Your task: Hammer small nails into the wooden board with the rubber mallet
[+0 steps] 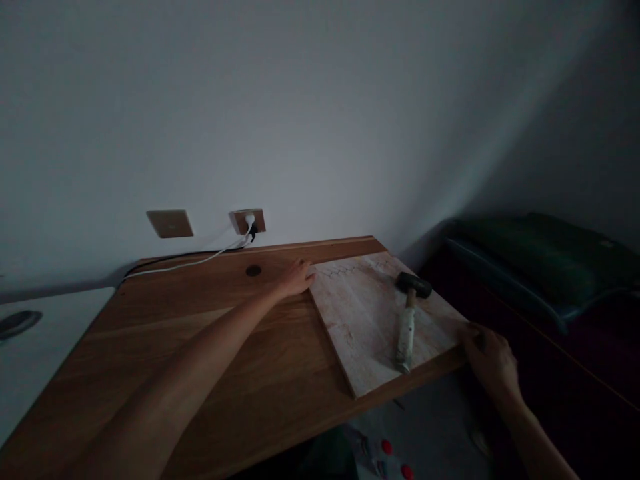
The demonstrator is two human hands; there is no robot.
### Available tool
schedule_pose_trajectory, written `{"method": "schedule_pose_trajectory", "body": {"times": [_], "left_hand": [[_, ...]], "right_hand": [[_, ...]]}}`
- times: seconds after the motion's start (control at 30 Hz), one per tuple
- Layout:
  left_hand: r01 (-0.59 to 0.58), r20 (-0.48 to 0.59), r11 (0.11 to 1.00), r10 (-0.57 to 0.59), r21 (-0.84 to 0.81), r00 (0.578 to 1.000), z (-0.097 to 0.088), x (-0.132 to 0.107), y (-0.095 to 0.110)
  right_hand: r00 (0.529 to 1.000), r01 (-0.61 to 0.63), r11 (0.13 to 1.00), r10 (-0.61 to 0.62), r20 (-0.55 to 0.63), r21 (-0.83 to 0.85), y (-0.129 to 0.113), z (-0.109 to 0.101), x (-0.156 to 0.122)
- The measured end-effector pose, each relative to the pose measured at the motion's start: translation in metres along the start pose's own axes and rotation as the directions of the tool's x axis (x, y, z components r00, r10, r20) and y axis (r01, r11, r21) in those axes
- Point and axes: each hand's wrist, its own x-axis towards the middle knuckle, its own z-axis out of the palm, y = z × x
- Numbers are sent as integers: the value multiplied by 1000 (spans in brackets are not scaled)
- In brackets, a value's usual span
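Observation:
A flat square tile (360, 320) with a pale, marbled face and faint pencil-like marks along its far side lies on the wooden tabletop (240, 387). Resting on it is a hammer (406, 333) with a dark head and a whitish, worn handle. My left hand (298, 277) grips the tile's far left corner, its fingers curled at the edge. At the near right corner, my right hand (490, 357) is closed around the tile's edge. Neither hand touches the hammer. Dim light hides the undersides of both hands.
White and black cables (195, 262) run along the tabletop to a wall socket (250, 221). A blank wall plate (170, 223) is left of it. A white surface (45, 360) adjoins the table's left side. Dark green bundles (540, 260) lie at the right.

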Motion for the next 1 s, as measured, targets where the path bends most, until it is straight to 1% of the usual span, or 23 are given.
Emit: {"method": "schedule_pose_trajectory", "body": {"times": [0.1, 0.17, 0.23, 0.3, 0.33, 0.4, 0.47, 0.5, 0.53, 0.6, 0.63, 0.7, 0.77, 0.83, 0.87, 0.93, 1.0], "left_hand": [[9, 11, 1000, -9, 18, 1000, 1, 0, -7], [11, 18, 999, -11, 30, 1000, -2, -6, -14], [8, 10, 999, -8, 39, 1000, -9, -17, -23], [-7, -22, 999, 8, 50, 1000, -20, -33, -33], [-23, -38, 998, 25, 60, 999, -28, -42, -39], [-2, -93, 990, 15, 139, 996, -49, -60, -52], [27, -91, 967, -5, 252, 996, -74, -78, -67], [47, -79, 948, -24, 314, 997, -89, -86, -75], [79, -72, 924, -56, 374, 996, -103, -94, -84], [153, -81, 880, -131, 449, 988, -131, -109, -100], [167, -77, 877, -149, 450, 986, -143, -116, -106], [172, -62, 906, -161, 387, 985, -160, -128, -112], [151, -6, 953, -154, 262, 988, -166, -135, -105], [134, 84, 982, -146, 130, 986, -161, -137, -88], [127, 128, 988, -139, 91, 982, -156, -136, -78], [107, 189, 992, -118, 71, 975, -145, -133, -61], [67, 204, 995, -82, 80, 975, -135, -132, -51]], "right_hand": [[994, -95, 995, 95, 46, -7, -3, -7, -1], [988, -133, 991, 132, 78, 0, -7, -16, -2], [985, -139, 990, 136, 105, 15, -14, -25, -8], [986, -118, 993, 114, 125, 29, -22, -33, -22], [986, -105, 994, 98, 136, 40, -26, -36, -32], [983, -76, 993, 59, 172, 92, -33, -44, -52], [965, -51, 979, -2, 261, 197, -39, -51, -70], [942, -29, 966, -59, 329, 257, -42, -53, -77], [930, -24, 951, -91, 355, 307, -45, -55, -82], [917, -29, 926, -125, 379, 375, -54, -53, -87], [917, -34, 918, -129, 377, 396, -61, -50, -87], [905, -24, 900, -165, 392, 434, -82, -39, -86], [866, 24, 878, -257, 429, 478, -112, -28, -82], [804, 113, 861, -373, 463, 496, -148, -17, -75], [793, 167, 861, -406, 454, 480, -167, -13, -70], [729, 348, 832, -530, 434, 431, -206, -4, -58], [670, 430, 797, -597, 442, 425, -242, 6, -43]]}}
